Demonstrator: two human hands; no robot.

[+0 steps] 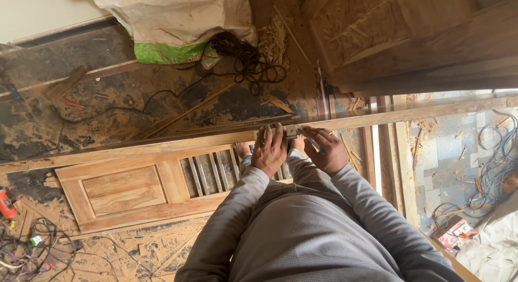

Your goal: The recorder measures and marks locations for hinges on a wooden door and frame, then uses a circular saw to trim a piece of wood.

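Visible item count: two hands, left hand (269, 151) and right hand (326, 150); one metal hinge (291, 131); one wooden door (145, 185) (louvred section included); one sack (178, 18); one black cable coil (253, 61).

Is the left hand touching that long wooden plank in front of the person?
Touching. The head view shows the left hand lying flat on the long wooden plank, its fingers reaching the top edge beside a small metal piece.

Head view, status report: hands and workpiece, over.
Left hand and right hand pressing small metal fitting onto long wooden rail. Right hand also holds a pencil. Nothing obstructing.
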